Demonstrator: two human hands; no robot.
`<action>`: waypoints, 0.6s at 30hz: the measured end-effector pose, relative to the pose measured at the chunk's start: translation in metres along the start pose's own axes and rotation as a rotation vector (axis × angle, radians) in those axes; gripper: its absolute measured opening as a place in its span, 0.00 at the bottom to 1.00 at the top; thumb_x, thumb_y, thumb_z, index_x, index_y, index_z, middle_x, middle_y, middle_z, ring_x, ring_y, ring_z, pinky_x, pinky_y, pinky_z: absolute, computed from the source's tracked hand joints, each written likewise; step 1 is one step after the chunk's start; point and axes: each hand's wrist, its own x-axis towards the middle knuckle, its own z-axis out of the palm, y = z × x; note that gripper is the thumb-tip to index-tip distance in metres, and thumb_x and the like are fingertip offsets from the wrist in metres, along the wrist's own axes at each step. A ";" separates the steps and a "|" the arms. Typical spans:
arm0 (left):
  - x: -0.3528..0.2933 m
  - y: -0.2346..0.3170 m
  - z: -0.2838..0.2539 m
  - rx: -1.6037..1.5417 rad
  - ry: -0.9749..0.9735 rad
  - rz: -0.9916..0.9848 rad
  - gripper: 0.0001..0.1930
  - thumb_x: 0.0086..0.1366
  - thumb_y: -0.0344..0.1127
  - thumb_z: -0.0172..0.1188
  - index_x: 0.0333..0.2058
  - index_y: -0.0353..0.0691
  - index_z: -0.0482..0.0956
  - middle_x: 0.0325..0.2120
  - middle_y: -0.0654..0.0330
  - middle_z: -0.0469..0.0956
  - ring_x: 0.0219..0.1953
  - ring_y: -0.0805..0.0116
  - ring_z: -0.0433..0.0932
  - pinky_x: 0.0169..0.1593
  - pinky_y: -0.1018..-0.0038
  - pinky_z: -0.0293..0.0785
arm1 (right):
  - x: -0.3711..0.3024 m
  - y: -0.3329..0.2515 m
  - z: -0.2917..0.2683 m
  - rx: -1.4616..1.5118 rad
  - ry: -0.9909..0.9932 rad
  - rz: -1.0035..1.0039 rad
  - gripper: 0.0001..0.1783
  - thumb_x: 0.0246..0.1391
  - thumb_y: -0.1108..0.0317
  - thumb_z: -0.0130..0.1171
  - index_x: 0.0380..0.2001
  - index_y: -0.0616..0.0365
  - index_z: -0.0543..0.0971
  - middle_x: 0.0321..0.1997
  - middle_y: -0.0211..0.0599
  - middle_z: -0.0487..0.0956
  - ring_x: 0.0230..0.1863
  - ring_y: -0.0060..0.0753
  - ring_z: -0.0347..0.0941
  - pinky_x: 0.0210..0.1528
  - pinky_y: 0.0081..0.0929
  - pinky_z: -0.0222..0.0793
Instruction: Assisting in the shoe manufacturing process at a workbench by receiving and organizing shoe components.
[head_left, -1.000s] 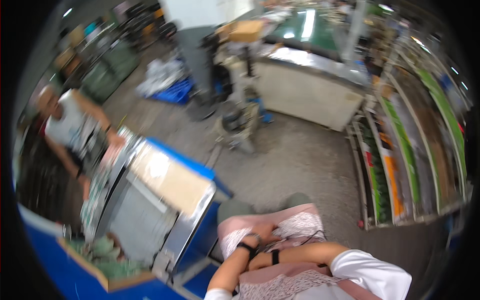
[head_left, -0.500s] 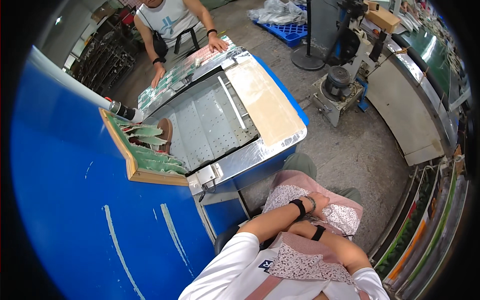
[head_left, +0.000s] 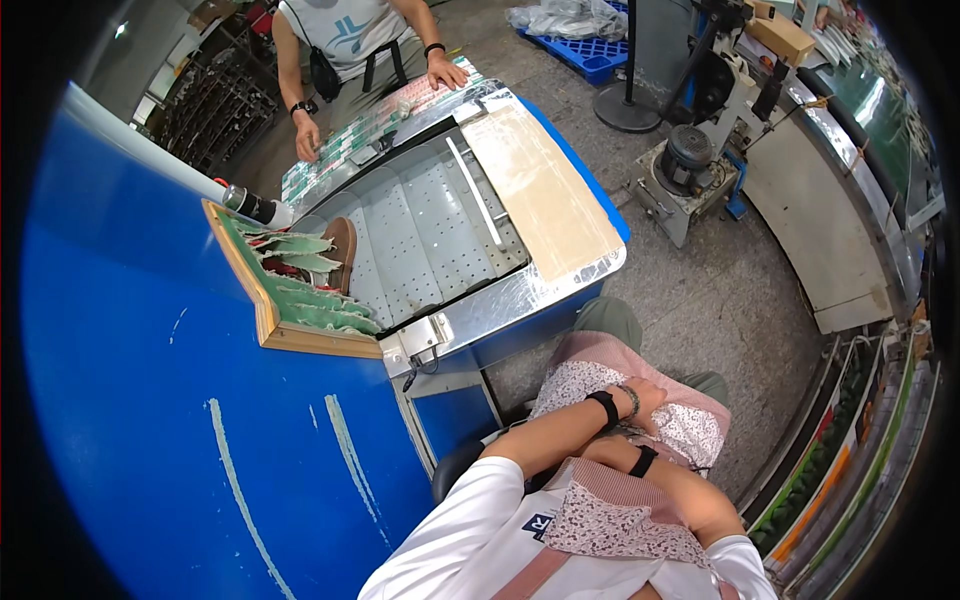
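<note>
Both my arms are crossed low over the patterned pink apron [head_left: 570,388] on my lap. My left hand [head_left: 645,400] rests on the cloth, a black band and bracelet at its wrist. Its fingers curve down and their tips do not show. My right hand [head_left: 606,450] is tucked beneath the left wrist, its fingers hidden. No held object shows in either hand. Ahead and to the left, a brown shoe [head_left: 345,250] lies under green fringed flaps [head_left: 315,300] in the wood-framed opening of a blue machine [head_left: 130,400], on a perforated grey conveyor [head_left: 420,230].
Tan sheeting [head_left: 545,195] covers the machine table's right side. At its far end, a co-worker [head_left: 350,40] has both hands at the edge. A motor on a stand [head_left: 690,155], a blue pallet [head_left: 585,60] and a curved bench [head_left: 810,210] stand right; a rack [head_left: 850,460] is near right.
My view has shifted slightly, so the machine sits a little higher and farther right. My hands keep their pose on my lap. The co-worker's hand on the left has changed its pose at the table edge.
</note>
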 end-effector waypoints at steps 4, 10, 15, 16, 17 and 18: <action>0.001 0.001 -0.001 -0.001 -0.023 -0.007 0.35 0.42 0.54 0.74 0.42 0.33 0.77 0.41 0.43 0.81 0.47 0.47 0.80 0.51 0.60 0.75 | 0.001 -0.015 -0.006 0.090 0.099 -0.012 0.11 0.52 0.68 0.59 0.39 0.55 0.83 0.48 0.37 0.82 0.55 0.40 0.75 0.56 0.34 0.68; 0.001 0.000 -0.001 0.009 -0.033 0.003 0.35 0.42 0.55 0.74 0.43 0.33 0.77 0.42 0.44 0.80 0.48 0.48 0.79 0.52 0.60 0.74 | 0.002 -0.007 -0.004 0.043 0.067 -0.023 0.12 0.52 0.68 0.59 0.40 0.55 0.83 0.48 0.37 0.82 0.55 0.40 0.75 0.57 0.34 0.68; 0.000 0.001 -0.002 -0.003 -0.035 -0.006 0.36 0.41 0.56 0.74 0.43 0.33 0.77 0.42 0.43 0.80 0.48 0.47 0.79 0.52 0.61 0.74 | 0.004 -0.016 -0.004 0.058 0.142 -0.049 0.11 0.52 0.68 0.59 0.39 0.56 0.83 0.47 0.36 0.82 0.55 0.40 0.75 0.57 0.34 0.68; 0.000 0.001 -0.003 -0.007 -0.040 -0.011 0.36 0.41 0.56 0.74 0.43 0.33 0.77 0.42 0.43 0.80 0.48 0.47 0.79 0.53 0.61 0.74 | 0.004 -0.018 -0.006 0.074 0.125 -0.037 0.11 0.52 0.68 0.59 0.38 0.56 0.83 0.46 0.36 0.82 0.54 0.40 0.75 0.56 0.34 0.68; -0.001 0.001 -0.003 -0.008 -0.040 -0.012 0.36 0.41 0.56 0.74 0.43 0.33 0.77 0.42 0.43 0.80 0.48 0.47 0.79 0.53 0.61 0.74 | 0.004 -0.019 -0.007 0.091 0.109 -0.025 0.10 0.52 0.68 0.59 0.38 0.56 0.83 0.46 0.36 0.82 0.53 0.39 0.75 0.55 0.33 0.69; -0.001 0.001 -0.003 -0.008 -0.038 -0.011 0.36 0.41 0.56 0.75 0.43 0.33 0.77 0.42 0.43 0.80 0.48 0.47 0.79 0.53 0.61 0.74 | 0.003 -0.015 -0.005 0.092 0.107 -0.025 0.10 0.52 0.68 0.59 0.38 0.56 0.83 0.46 0.36 0.82 0.53 0.39 0.75 0.55 0.33 0.69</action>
